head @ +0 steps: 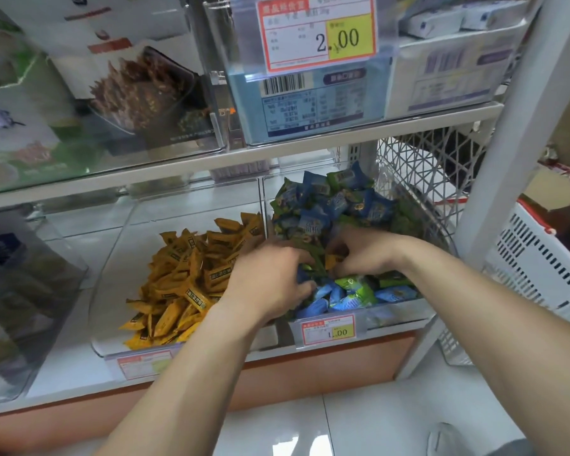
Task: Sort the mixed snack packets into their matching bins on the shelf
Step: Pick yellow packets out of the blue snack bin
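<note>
Fingers of left hand curled round blue-green packets, centre-right bin; orange packet pinched by right hand; white shelf, tiled floor below.

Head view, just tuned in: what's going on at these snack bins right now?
A person has both hands in the right bin, which holds blue and green packets. The right hand pinches a stray yellow packet lying among them. The left hand is dug into the pile beside it; whether it holds anything is unclear. The left bin holds the yellow packets, and no hand is in it.
</note>
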